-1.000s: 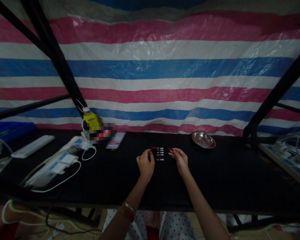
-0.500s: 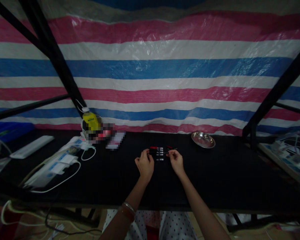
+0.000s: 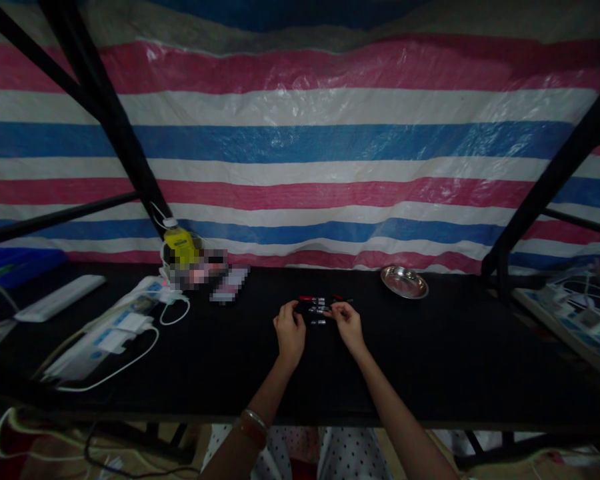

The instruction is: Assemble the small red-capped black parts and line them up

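Note:
A row of small, slim pen-like pieces lies between my hands on the black table; a red one with a silver end (image 3: 309, 299) is farthest from me and a short silver one (image 3: 319, 323) is nearest. My left hand (image 3: 291, 333) is curled at the row's left side, with its fingertips by the dark ends; what it grips is hidden. With closed fingertips, my right hand (image 3: 349, 325) holds a slim dark piece (image 3: 329, 310) at the row's right side. Behind that hand lies another red-and-black piece (image 3: 339, 298).
A round metal dish (image 3: 405, 283) stands at the back right. Toward the left are a yellow bottle (image 3: 179, 243), a blurred-out flat item (image 3: 231, 283), a power strip with white cables (image 3: 110, 333) and a blue tray (image 3: 20, 265). A box with wires (image 3: 575, 313) is far right.
My right hand has moved slightly left, bringing the slim dark piece up to the silver parts of the row. My left hand stays at the left ends. The view has shifted a little.

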Motion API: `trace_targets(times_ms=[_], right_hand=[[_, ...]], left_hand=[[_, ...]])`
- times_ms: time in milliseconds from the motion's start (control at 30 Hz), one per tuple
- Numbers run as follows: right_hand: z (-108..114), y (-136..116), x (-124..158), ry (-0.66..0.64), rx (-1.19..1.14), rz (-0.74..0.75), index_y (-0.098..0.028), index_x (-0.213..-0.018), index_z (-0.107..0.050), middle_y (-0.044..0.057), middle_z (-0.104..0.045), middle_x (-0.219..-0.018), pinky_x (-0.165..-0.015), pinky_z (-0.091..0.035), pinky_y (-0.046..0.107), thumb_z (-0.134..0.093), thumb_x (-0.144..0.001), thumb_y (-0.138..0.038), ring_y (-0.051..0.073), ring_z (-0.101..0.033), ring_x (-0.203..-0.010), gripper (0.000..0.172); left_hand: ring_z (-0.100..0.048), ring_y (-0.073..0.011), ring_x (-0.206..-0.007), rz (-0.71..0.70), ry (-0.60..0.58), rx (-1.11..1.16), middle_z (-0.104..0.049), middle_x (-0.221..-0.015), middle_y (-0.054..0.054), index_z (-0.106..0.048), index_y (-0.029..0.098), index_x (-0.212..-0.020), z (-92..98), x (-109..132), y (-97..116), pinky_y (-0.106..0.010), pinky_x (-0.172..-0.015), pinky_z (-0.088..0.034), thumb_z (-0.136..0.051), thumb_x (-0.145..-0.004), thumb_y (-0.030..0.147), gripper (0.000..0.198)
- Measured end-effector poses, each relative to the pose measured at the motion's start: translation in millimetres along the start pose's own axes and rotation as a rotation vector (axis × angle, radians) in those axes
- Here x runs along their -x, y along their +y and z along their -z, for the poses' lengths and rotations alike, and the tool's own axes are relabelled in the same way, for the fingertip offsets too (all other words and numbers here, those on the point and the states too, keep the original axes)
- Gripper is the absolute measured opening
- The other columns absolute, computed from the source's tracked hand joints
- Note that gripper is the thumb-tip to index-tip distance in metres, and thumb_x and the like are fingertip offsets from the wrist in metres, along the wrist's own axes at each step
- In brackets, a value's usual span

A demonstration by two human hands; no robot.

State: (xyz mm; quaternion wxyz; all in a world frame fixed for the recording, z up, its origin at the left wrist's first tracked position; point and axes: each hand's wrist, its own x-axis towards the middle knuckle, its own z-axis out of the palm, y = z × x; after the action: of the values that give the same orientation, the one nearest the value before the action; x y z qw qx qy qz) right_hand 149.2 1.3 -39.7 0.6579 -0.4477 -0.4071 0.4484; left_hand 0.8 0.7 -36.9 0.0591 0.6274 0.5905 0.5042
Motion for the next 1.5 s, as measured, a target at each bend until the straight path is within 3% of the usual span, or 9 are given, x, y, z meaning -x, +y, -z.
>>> trace_targets(times_ms=[167, 367, 667, 800, 1067, 1200, 1333, 1500], right_hand=[[-0.4, -5.2, -0.3, -0.031, -0.172, -0.127, -0.019, -0.073, -0.061, 0.001, -0.065, -0.067, -0.072, -0.05, 0.035, -0.076, -0.051, -0.048, 0.024, -0.068, -0.075, 0.039], [1.4, -7.9, -1.0, -0.059, -0.329, -0.208, -0.019, -0.074, -0.063, 0.002, -0.068, -0.068, -0.069, -0.049, 0.033, -0.079, -0.05, -0.04, 0.025, -0.068, -0.076, 0.036], [2.7, -8.7, -1.1, -0.06, -0.288, -0.261, -0.019, -0.075, -0.066, 0.004, -0.069, -0.07, -0.058, -0.047, 0.027, -0.079, -0.05, -0.038, 0.019, -0.066, -0.066, 0.034], [1.9, -9.8, 0.4, -0.054, -0.196, -0.181, -0.019, -0.075, -0.065, 0.003, -0.068, -0.068, -0.056, -0.045, 0.027, -0.076, -0.053, -0.043, 0.017, -0.063, -0.062, 0.034], [-7.6, -16.0, 12.9, 0.016, 0.116, 0.147, -0.02, -0.087, -0.062, 0.0, -0.063, -0.071, -0.059, -0.045, 0.026, -0.065, -0.069, -0.044, 0.013, -0.056, -0.058, 0.03], [-8.6, -18.1, 21.2, 0.11, 0.18, 0.251, -0.021, -0.092, -0.062, 0.003, -0.065, -0.081, -0.068, -0.048, 0.029, -0.06, -0.074, -0.043, 0.015, -0.058, -0.067, 0.028], [-8.5, -21.3, 27.9, 0.094, 0.315, 0.368, -0.024, -0.098, -0.066, 0.006, -0.067, -0.096, -0.083, -0.045, 0.036, -0.058, -0.076, -0.039, 0.019, -0.06, -0.082, 0.027], [-11.7, -20.4, 30.3, 0.118, 0.313, 0.402, -0.024, -0.101, -0.064, 0.006, -0.066, -0.099, -0.085, -0.045, 0.036, -0.061, -0.074, -0.036, 0.018, -0.06, -0.08, 0.029]], left_hand=[[-0.055, -0.0216, -0.097, -0.072, 0.023, 0.012, -0.063, -0.101, -0.008, -0.06, 0.019, -0.1, -0.7, 0.1, -3.7, -0.038, -0.084, -0.043, -0.043, -0.079, 0.011, 0.028], [-0.055, -0.0203, -0.091, -0.1, 0.043, 0.004, -0.063, -0.095, -0.007, -0.066, 0.02, -0.094, 0.2, -0.4, -4.4, -0.036, -0.08, -0.043, -0.048, -0.079, 0.013, 0.023], [-0.056, -0.0191, -0.091, -0.132, 0.025, -0.02, -0.063, -0.096, -0.006, -0.065, 0.022, -0.098, 4.5, 0.2, 2.1, -0.035, -0.079, -0.04, -0.049, -0.082, 0.016, 0.023], [-0.056, -0.0194, -0.092, -0.139, 0.013, -0.033, -0.062, -0.098, -0.005, -0.065, 0.024, -0.098, 4.5, 0.2, 2.0, -0.035, -0.079, -0.04, -0.048, -0.082, 0.016, 0.025], [-0.056, -0.0194, -0.09, -0.205, -0.055, -0.108, -0.063, -0.096, -0.005, -0.066, 0.025, -0.1, 8.4, 0.5, 8.3, -0.034, -0.076, -0.04, -0.051, -0.081, 0.014, 0.026], [-0.056, -0.0185, -0.093, -0.252, -0.12, -0.063, -0.064, -0.097, -0.005, -0.064, 0.027, -0.103, 7.8, 0.0, 9.7, -0.033, -0.078, -0.041, -0.052, -0.083, 0.019, 0.025], [-0.057, -0.0175, -0.093, -0.303, -0.185, -0.005, -0.066, -0.096, -0.005, -0.063, 0.026, -0.105, 7.6, -0.1, 10.9, -0.033, -0.079, -0.042, -0.051, -0.085, 0.024, 0.024], [-0.057, -0.0161, -0.092, -0.352, -0.192, 0.027, -0.066, -0.098, -0.003, -0.061, 0.026, -0.108, 8.7, -0.1, 11.8, -0.031, -0.077, -0.042, -0.05, -0.086, 0.024, 0.025]])
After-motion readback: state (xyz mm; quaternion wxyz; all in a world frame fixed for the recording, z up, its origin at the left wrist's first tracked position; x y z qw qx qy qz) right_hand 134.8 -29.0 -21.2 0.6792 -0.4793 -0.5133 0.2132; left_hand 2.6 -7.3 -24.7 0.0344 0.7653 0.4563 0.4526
